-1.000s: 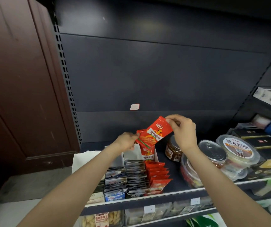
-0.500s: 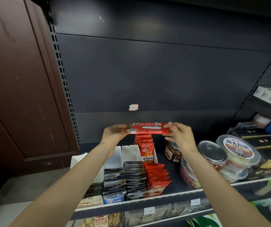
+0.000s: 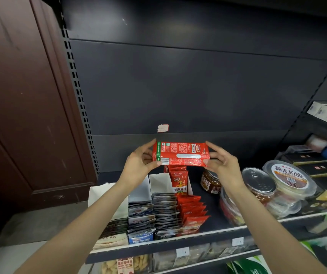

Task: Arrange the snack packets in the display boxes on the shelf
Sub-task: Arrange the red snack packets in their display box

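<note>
- Left hand (image 3: pixel 138 163) pinches the red snack packet (image 3: pixel 180 154) at its 9 o'clock end.
- Right hand (image 3: pixel 223 165) pinches the 3 o'clock end.
- The packet lies level in the air, back side showing, above the display boxes (image 3: pixel 159 181).
- Jar (image 3: pixel 211 181) at the boxes' 3 o'clock, on the shelf (image 3: pixel 214 216).

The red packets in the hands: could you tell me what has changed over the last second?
The red packets, earlier tilted and fanned, now lie level as one squared stack; the left hand and right hand pinch its ends. The display boxes and jar stayed put.
</note>
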The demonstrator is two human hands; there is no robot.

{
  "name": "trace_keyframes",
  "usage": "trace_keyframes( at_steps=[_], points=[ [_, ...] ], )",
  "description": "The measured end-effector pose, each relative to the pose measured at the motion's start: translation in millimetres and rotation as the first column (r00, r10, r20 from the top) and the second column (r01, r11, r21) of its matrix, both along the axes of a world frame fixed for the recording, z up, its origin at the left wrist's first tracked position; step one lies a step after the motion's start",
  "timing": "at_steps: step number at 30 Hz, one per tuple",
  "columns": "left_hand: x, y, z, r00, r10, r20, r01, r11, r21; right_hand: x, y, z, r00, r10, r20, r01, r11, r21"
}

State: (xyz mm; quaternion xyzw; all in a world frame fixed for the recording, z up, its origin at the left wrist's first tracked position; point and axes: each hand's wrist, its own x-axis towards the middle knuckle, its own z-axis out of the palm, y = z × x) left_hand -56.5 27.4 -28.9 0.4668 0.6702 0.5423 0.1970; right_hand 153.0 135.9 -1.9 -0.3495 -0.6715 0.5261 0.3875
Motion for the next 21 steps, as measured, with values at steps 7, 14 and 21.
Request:
trace_keyframes(
  at_steps=[7,14,21],
  points=[
    [-1.1,-0.9,-0.4,1.000,0.014,-0.007,-0.014,1.000,-0.015,-1.3,-2.0,-1.1,1.000,-0.006,-0.007,0.006,1.000,0.018],
    [0.1,-0.2,-4.8,0.996,0.007,0.087,-0.001,0.997,-0.071,2.0,2.3,-3.6,0.999,-0.031,-0.012,0.032,0.999,0.040],
    [5.8,8.4,-13.7,0.988,-0.025,0.155,0.050,0.986,-0.159,6.3,9.6,-2.7,0.971,-0.180,0.156,0.118,0.933,0.341]
  ],
)
